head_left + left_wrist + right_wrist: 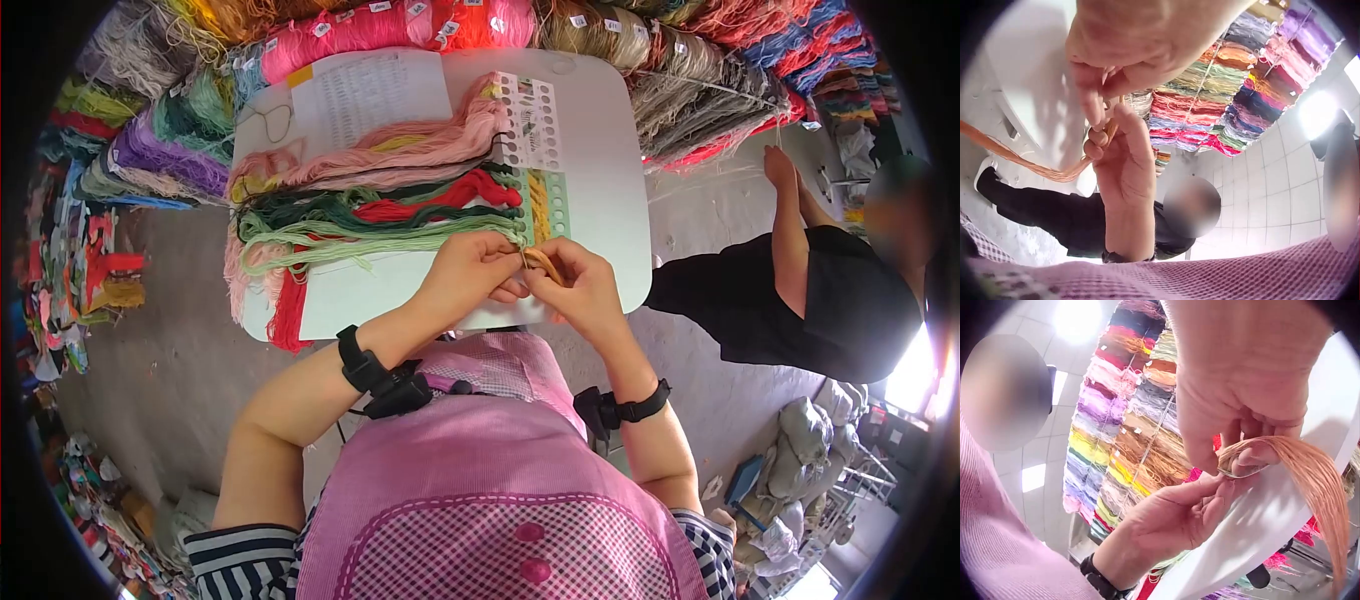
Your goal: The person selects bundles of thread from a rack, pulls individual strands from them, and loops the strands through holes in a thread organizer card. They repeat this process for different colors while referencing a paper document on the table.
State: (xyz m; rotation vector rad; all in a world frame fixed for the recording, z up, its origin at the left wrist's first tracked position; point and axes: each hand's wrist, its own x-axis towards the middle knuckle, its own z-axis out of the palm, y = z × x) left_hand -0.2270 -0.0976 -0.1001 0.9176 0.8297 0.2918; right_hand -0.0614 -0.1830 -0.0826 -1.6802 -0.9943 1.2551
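My right hand (580,290) holds a tan-orange skein of embroidery thread (1313,481) near one end, which loops over its fingers; the rest hangs down. My left hand (470,275) meets it, thumb and fingertips pinching the thread at that loop. Just beyond the hands lies a green card with punched holes (560,200), with yellow thread (540,210) on it. A white punched card (530,110) lies farther off. Left of the cards, pink skeins (400,140), red skeins (480,187) and light green skeins (330,235) stretch across the white table (605,180).
A printed sheet (375,95) lies at the table's far left. Racks of coloured thread (340,40) crowd the far edge. On the right another person in black (800,290) stands near hanging thread. Sacks (800,440) are piled at lower right.
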